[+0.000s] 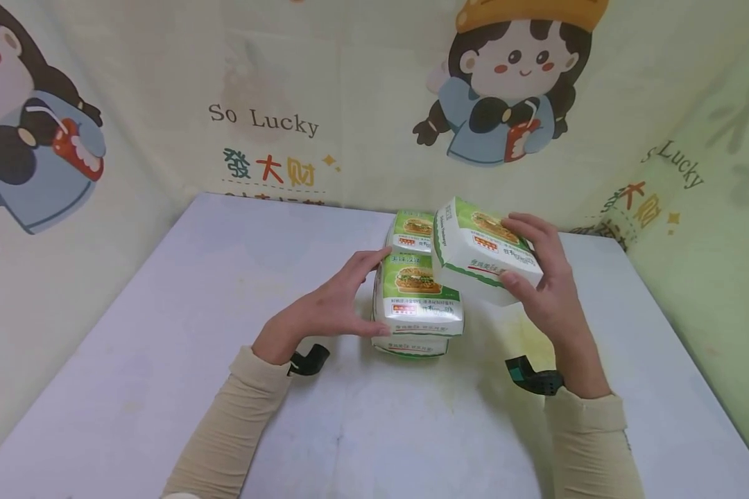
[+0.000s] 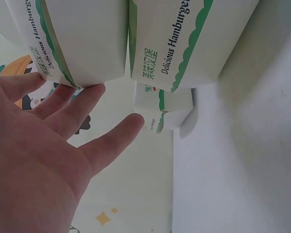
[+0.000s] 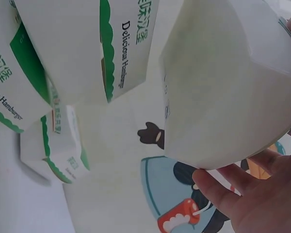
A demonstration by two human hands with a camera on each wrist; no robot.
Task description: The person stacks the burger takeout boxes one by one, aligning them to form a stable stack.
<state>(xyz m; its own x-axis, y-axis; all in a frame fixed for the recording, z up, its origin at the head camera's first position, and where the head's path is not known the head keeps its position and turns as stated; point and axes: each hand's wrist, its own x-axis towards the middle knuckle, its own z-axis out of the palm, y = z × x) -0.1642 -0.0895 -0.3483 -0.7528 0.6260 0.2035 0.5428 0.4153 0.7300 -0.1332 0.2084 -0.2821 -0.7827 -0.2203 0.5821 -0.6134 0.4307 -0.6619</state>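
Observation:
My right hand (image 1: 546, 277) grips a white and green hamburger box (image 1: 483, 253), fingers over its far side and thumb at the near side. This box is tilted and raised beside the stack; its pale underside shows in the right wrist view. To its left, an upper hamburger box (image 1: 418, 294) sits on a lower hamburger box (image 1: 412, 345). My left hand (image 1: 324, 301) is spread along the left side of the upper box. In the left wrist view its fingertips (image 2: 94, 90) touch that box's edge, and nothing is grasped.
Behind the stack stands another hamburger box (image 1: 412, 229), partly hidden by the raised one. All of the standing boxes are on a white table (image 1: 225, 277). A printed cloth backdrop (image 1: 374, 104) with cartoon figures rises at the table's back and sides.

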